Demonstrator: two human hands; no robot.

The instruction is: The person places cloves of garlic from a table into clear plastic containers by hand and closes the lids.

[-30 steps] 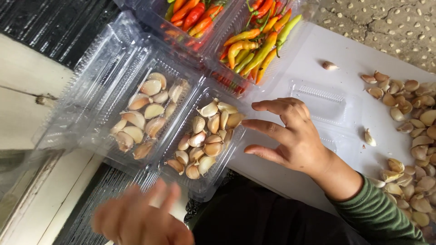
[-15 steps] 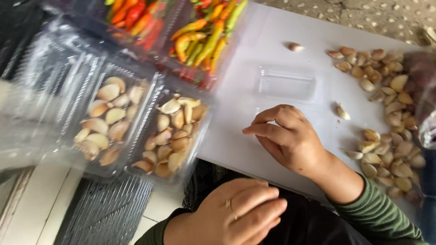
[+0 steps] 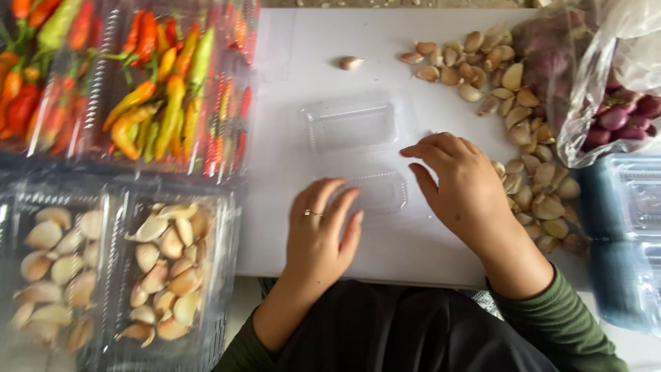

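Two bare hands lie over a white table point(image 3: 289, 62) in the head view, both in green sleeves. The left hand point(image 3: 320, 238) rests palm down with its fingers point(image 3: 330, 200) held loosely together and empty, their tips touching the near edge of an open clear plastic clamshell box point(image 3: 354, 124) that lies flat in the middle of the table. The right hand point(image 3: 461, 182) hovers at the box's right side, its fingers point(image 3: 423, 148) curled and slightly apart, pinching nothing, the tips just over the box's corner. Just to the right of that hand, a heap of loose garlic cloves point(image 3: 513, 110) runs from the far edge toward the wrist, and a single clove point(image 3: 350, 63) lies apart beyond the box. A clear bag of red shallots point(image 3: 609, 103) sits at the far right. On the left, closed clear boxes of garlic cloves point(image 3: 162, 269) lie near the person, with boxes of red, orange and green chillies point(image 3: 151, 89) behind them.
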